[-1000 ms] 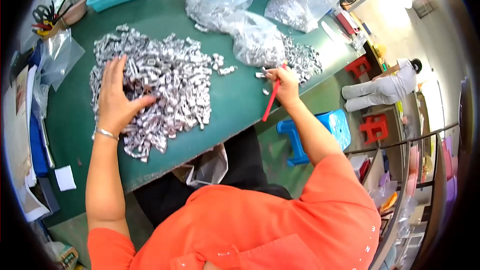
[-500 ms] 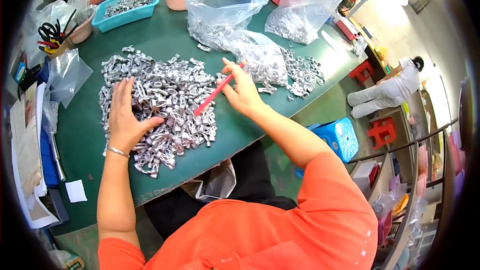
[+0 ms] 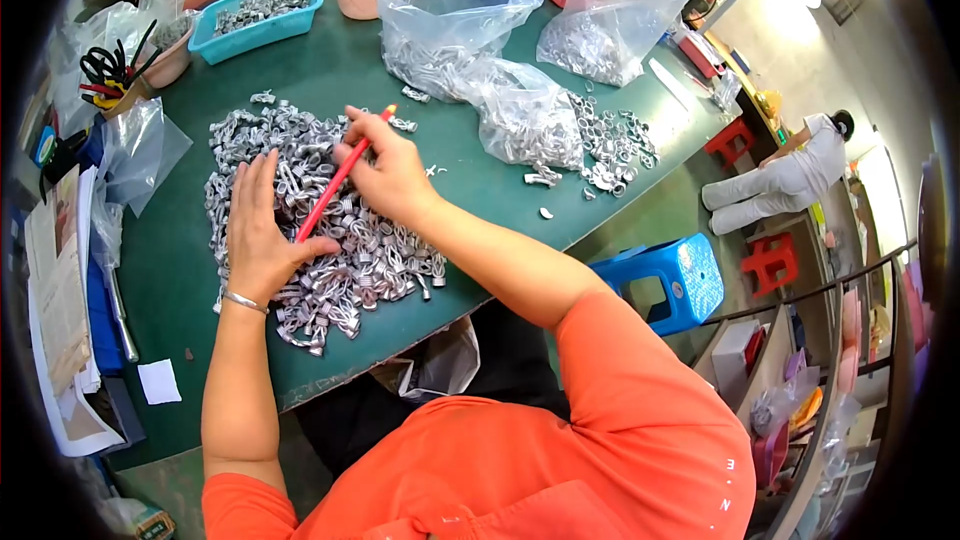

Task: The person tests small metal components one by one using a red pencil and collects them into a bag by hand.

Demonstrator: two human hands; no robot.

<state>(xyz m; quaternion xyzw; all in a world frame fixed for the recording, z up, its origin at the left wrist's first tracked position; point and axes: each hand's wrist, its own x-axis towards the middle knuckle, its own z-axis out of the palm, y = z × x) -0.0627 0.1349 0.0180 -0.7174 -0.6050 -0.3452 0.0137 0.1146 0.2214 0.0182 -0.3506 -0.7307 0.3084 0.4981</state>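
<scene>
A wide heap of small silvery metal fittings [image 3: 370, 270], looped pieces with short collars, lies on the green tabletop. My left hand [image 3: 258, 240] rests on the heap's left side, fingers stretched upward and thumb out to the right. In my right hand [image 3: 390, 175] is a slim red pencil-like stick [image 3: 328, 198] with a yellowish upper end. It slants down across the pieces, its lower end close to my left thumb. The fingers of my right hand are closed round it near the top, over the heap's upper right part.
Clear plastic bags of metal parts [image 3: 530, 125] stand at the right, with loose rings [image 3: 612, 145] beside them. A turquoise tray [image 3: 255, 25] of parts sits at the back left. Papers [image 3: 60, 310] line the left edge. A blue stool [image 3: 680, 285] and a person [image 3: 785, 175] are right.
My right hand has moved left with the red stick, from the heap's right edge over its middle, nearer my left hand. The heap's upper right edge has drawn inward. My left hand stays spread.
</scene>
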